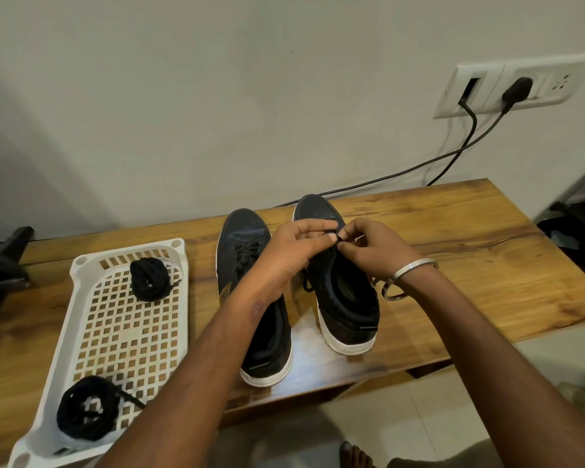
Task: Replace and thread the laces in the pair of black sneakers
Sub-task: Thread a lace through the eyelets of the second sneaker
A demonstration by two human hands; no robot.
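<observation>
Two black sneakers with white soles stand side by side on the wooden table, toes pointing to the wall. The left sneaker [247, 238] shows its black lace threaded through the eyelets. Over the right sneaker [348, 298] my left hand [294, 251] and my right hand [379, 248] meet, and both pinch its black lace [339, 238] between thumb and fingers. A loose end of that lace hangs by the shoe's inner side. My hands hide the right sneaker's eyelets.
A white lattice tray [125, 332] lies left of the shoes; one coiled black lace bundle [149, 280] sits at its far end, another [88, 413] at its near end. Black cables [419, 168] run from a wall socket down behind the table [487, 248]. A dark chair part stands far left.
</observation>
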